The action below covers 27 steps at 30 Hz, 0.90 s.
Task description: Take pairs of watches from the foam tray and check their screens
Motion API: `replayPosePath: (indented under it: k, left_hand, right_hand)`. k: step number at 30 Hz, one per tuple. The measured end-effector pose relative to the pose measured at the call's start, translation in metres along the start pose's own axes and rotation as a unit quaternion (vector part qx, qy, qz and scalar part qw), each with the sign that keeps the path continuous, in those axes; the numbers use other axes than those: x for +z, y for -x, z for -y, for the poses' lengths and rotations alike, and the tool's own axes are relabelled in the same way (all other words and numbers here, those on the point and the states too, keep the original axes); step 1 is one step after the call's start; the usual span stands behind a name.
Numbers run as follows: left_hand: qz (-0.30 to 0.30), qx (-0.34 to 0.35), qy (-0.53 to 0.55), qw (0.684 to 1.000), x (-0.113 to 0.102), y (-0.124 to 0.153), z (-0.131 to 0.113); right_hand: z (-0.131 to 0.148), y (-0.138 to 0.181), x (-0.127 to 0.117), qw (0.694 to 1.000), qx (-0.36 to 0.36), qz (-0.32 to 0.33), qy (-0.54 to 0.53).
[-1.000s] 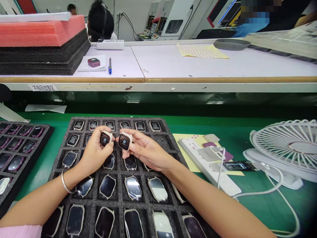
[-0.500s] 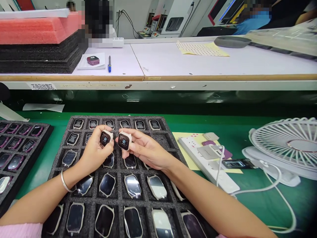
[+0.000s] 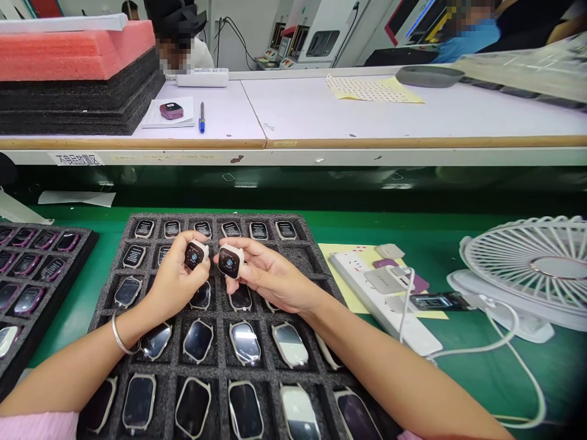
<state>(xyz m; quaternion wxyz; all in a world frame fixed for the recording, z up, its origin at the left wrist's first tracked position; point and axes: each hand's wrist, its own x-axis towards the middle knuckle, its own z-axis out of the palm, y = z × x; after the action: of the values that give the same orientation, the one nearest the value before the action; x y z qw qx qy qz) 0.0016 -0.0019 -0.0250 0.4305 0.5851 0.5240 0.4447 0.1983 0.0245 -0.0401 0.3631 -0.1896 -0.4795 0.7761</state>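
My left hand (image 3: 172,282) is closed around a small white smartwatch body (image 3: 195,254) with a lit screen. My right hand (image 3: 268,278) pinches a second white watch body (image 3: 230,261), also lit, right beside the first. Both hands hover over a black foam tray (image 3: 220,366) whose pockets hold several watch bodies with dark screens. A silver bangle is on my left wrist.
A second foam tray (image 3: 41,281) of purple watches lies at the left. To the right are a white power strip (image 3: 389,308), a yellow sheet, a charger cable and a white desk fan (image 3: 532,269). A raised shelf (image 3: 321,143) carries foam stacks, a pen and a purple watch. Other people sit beyond.
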Motion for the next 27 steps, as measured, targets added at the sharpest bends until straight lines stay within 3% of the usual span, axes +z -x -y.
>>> replayPosePath:
  k: [27]
  left_hand:
    - [0.018,-0.003,-0.013,1.000,0.0006,0.0000,0.0020]
  right_hand:
    - [0.0012,0.0014,0.0016,1.000,0.012,0.015,0.000]
